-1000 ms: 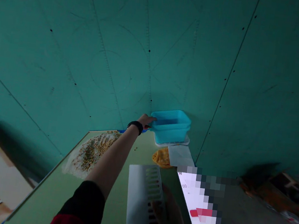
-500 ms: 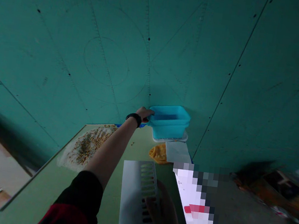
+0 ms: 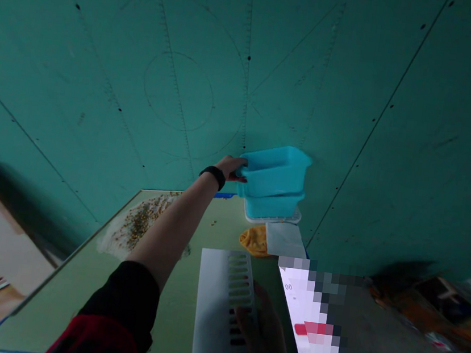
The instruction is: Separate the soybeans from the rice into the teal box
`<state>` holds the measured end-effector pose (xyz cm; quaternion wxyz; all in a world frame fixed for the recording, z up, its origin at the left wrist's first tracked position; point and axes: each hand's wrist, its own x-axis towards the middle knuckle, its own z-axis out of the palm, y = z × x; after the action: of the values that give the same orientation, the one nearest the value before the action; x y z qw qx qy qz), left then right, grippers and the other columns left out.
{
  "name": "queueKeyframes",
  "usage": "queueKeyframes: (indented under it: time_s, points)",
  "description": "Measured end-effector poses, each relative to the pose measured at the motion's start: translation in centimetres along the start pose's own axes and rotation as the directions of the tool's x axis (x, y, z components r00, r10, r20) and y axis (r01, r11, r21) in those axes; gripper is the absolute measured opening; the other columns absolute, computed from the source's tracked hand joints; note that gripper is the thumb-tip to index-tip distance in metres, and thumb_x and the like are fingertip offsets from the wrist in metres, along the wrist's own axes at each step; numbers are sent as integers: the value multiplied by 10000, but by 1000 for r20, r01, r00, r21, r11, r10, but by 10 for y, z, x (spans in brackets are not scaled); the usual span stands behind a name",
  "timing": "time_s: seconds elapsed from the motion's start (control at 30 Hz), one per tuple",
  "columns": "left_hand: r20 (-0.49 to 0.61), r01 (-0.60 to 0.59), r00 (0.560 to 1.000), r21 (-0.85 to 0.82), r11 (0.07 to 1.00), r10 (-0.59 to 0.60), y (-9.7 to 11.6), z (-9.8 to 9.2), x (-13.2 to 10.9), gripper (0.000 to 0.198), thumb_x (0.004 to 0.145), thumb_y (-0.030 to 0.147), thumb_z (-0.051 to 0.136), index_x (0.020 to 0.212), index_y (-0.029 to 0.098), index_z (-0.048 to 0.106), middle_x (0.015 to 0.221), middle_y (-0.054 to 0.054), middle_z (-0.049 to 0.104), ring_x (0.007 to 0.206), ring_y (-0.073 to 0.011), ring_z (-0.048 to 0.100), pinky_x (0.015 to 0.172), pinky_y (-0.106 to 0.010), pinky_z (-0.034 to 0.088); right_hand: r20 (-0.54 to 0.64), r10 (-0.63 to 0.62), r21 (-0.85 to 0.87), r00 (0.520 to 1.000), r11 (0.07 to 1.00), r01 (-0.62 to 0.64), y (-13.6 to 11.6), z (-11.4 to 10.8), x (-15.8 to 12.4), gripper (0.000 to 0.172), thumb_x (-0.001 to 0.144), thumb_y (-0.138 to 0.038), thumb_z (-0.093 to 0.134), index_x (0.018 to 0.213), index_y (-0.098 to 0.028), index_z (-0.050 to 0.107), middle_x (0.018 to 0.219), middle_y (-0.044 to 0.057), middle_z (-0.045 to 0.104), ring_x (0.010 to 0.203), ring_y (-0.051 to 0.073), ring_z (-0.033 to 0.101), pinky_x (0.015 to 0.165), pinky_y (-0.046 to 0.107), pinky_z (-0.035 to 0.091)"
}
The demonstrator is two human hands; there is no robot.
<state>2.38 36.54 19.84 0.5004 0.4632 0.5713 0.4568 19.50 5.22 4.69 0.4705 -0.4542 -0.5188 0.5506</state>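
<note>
My left hand (image 3: 231,167) reaches to the far end of the table and grips the left rim of the upper blue tub (image 3: 277,170). That tub is tilted and lifted partly out of a second blue tub (image 3: 272,205) under it, which rests on a white tray (image 3: 272,219) against the green wall. A black band circles my left wrist. My right hand (image 3: 261,331) is low in the view and dim, lying on or beside a white slotted panel (image 3: 222,304). Its fingers are hard to make out.
A pile of yellowish grains (image 3: 137,224) lies on the green table (image 3: 73,305) at the left. An orange cloth (image 3: 254,239) and a white sheet (image 3: 285,240) sit before the tubs. A lit phone screen (image 3: 308,317) is at the right edge. Clutter lies on the floor at the right.
My left hand has lifted and tilted the upper blue tub up off the lower one; before, the two sat nested. The view shifted slightly.
</note>
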Motion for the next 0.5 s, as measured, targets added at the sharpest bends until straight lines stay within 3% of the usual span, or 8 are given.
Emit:
queueKeyframes:
  time_s: [0.17, 0.27, 0.37, 0.5]
  points:
    - [-21, -76, 997, -133, 988, 74, 33, -12, -28, 246, 1087, 228, 491, 861, 204, 585, 659, -4, 631, 594, -112, 622, 652, -236, 554, 3, 6, -8, 1000, 1000, -6, 4, -2, 1, 397, 1035, -471, 735, 1364, -250, 711, 1401, 106, 707, 1210, 293, 714, 989, 455, 639]
    - [-73, -139, 989, -130, 982, 130, 45, -28, -54, 277, 1083, 256, 471, 831, 206, 574, 644, -10, 628, 572, -121, 623, 537, -222, 472, 10, 22, -9, 1000, 1000, -22, 11, -3, 0, 542, 952, -619, 769, 1364, -269, 739, 1302, 114, 777, 1188, 354, 744, 943, 431, 654]
    - [-154, -202, 970, -92, 975, 186, 49, -48, -88, 275, 1022, 207, 528, 747, 221, 530, 562, 37, 515, 494, -102, 524, 507, -221, 465, -36, 38, 19, 999, 999, -38, 16, -1, 0, 694, 913, -704, 755, 1411, -223, 711, 1281, 145, 801, 1155, 370, 762, 975, 469, 642]
    - [-204, -242, 952, -47, 969, 228, 40, -75, -139, 274, 922, 165, 585, 669, 229, 499, 507, 62, 423, 445, -89, 413, 440, -205, 397, -122, 31, 99, 992, 995, -19, 17, 4, 0, 727, 874, -726, 787, 1373, -203, 711, 1272, 152, 811, 1171, 364, 764, 977, 467, 632]
